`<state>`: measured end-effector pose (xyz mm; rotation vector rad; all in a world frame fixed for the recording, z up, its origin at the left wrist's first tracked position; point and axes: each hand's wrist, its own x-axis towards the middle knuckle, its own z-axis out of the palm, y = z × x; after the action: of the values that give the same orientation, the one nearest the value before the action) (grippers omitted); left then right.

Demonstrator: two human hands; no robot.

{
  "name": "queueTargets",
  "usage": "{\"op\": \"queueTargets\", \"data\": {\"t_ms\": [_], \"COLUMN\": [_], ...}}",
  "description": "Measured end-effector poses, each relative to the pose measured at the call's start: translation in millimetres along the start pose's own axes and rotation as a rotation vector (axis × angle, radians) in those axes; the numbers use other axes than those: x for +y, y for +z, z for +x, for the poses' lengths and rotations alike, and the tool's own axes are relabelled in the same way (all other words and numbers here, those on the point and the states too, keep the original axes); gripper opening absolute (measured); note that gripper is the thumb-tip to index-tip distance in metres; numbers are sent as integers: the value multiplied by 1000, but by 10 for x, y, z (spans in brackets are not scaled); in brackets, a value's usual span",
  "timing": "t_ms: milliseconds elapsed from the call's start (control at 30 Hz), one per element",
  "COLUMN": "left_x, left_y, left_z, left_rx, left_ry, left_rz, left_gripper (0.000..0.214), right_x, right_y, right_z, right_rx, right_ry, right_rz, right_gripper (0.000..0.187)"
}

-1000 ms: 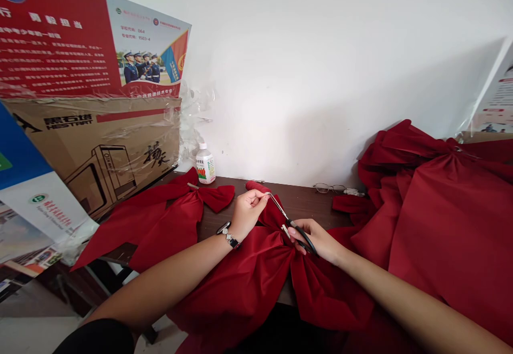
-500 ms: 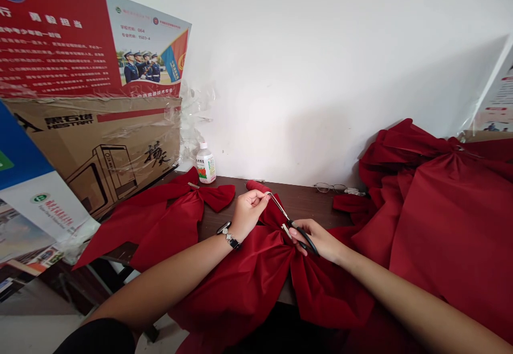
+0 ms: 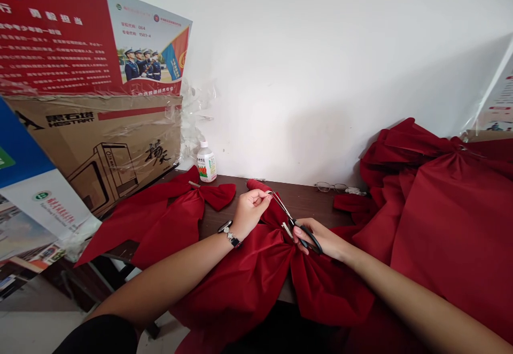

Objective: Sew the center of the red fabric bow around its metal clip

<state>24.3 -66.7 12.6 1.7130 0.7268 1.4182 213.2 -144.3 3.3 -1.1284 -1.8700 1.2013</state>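
A large red fabric bow lies over the front edge of a dark wooden table. My right hand grips black-handled scissors whose blades point up and left over the bow's knot. My left hand, with a watch on the wrist, is pinched shut at the blade tips, holding something thin that I cannot make out, above the bow's upper loop.
A second red bow lies at the table's left. A pile of red bows fills the right side. A small white bottle and spectacles sit by the wall. A cardboard box and posters lean at left.
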Motion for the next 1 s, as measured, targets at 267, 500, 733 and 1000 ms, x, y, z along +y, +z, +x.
{"op": "queueTargets", "data": {"t_ms": [267,500,733,1000], "left_x": [-71,-82,-64,-57], "left_y": [-9,-14,-17,-16], "left_z": [27,37,18,8], "left_rx": [-12,-2,-41,-71], "left_ry": [28,53,62,59], "left_rz": [51,34,54,127], "left_gripper": [28,30,29,28], "right_x": [-27,-2,10,24], "right_y": [21,-9,4,42], "right_z": [12,1,11,17], "right_rx": [45,49,47,72], "right_ry": [11,38,19,-22], "right_rz": [34,15,59,102], "right_gripper": [62,60,56,53]}}
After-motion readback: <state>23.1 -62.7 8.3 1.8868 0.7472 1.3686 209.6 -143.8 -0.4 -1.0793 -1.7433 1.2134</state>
